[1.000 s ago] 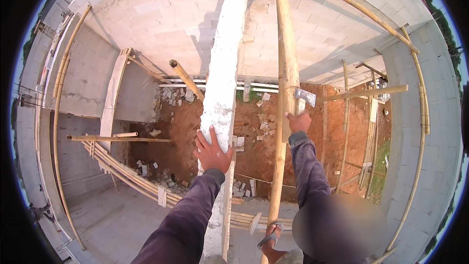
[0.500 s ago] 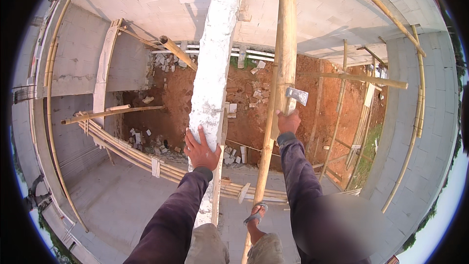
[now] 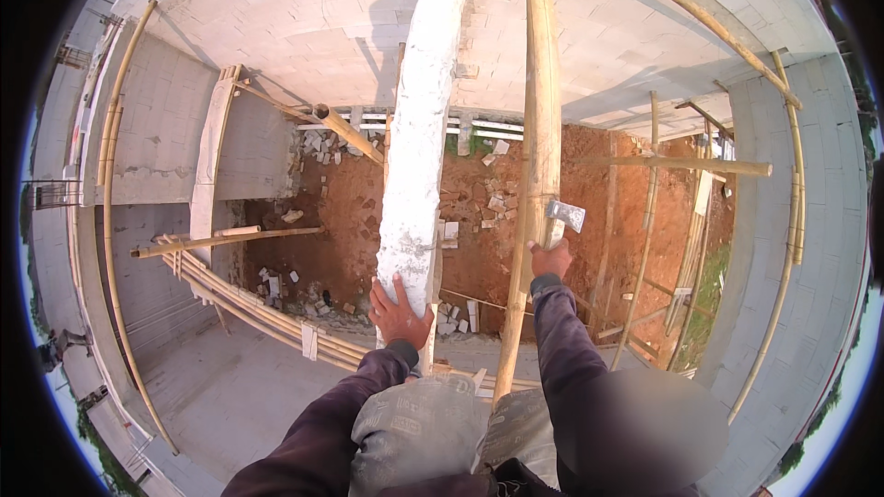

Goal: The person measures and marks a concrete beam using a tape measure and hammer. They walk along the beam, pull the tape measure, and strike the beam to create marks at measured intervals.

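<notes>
My left hand [image 3: 401,313] lies with fingers spread on a rough whitish concrete beam [image 3: 419,129] that runs away from me. My right hand [image 3: 551,260] is closed round the short pale handle of a hatchet [image 3: 565,214]. Its grey metal head points to the right, above my fist. That fist is beside or against a thick bamboo pole [image 3: 543,83] running roughly alongside the beam; whether it touches the pole I cannot tell. My legs [image 3: 414,423] in dusty grey trousers are at the near end of the beam.
Far below lies reddish soil [image 3: 589,212] with broken block pieces [image 3: 497,202]. A bundle of bamboo poles [image 3: 258,304] crosses at lower left. A board [image 3: 214,147] leans on the left, and bamboo scaffolding [image 3: 649,221] stands at right. Grey block walls [image 3: 810,175] surround the space.
My legs have come up close to the beam, and the sandalled foot is out of sight. The left hand stays on the beam. The right hand still grips the hatchet beside the bamboo.
</notes>
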Available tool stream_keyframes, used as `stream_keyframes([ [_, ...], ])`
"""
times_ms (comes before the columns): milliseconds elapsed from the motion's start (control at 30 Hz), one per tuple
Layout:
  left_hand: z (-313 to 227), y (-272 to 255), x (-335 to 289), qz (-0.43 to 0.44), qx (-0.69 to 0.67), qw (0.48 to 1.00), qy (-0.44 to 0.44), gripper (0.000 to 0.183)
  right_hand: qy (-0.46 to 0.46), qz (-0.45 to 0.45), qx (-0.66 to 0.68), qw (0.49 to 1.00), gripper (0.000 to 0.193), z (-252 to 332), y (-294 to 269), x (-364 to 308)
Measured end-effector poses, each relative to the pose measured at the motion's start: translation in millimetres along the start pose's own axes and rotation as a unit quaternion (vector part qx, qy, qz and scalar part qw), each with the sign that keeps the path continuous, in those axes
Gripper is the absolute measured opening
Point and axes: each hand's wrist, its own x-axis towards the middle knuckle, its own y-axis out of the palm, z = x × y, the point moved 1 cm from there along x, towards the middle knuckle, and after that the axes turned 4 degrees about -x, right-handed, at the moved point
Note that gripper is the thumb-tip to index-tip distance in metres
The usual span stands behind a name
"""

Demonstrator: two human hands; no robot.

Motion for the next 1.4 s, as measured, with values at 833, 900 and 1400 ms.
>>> stream_keyframes([
  [833,-147,-55,414,-0.081,-0.081,0.993,0.017,0.105,0.016,0.005,0.022,1.0,0.055,10,-8,-8],
  [900,-148,-59,413,-0.056,-0.092,0.994,0.004,0.104,0.045,0.007,0.019,0.999,0.054,15,-13,-7],
  [1400,-154,-67,414,-0.045,-0.07,0.997,-0.002,0.103,-0.058,0.006,-0.025,0.998,0.053,214,23,215],
])
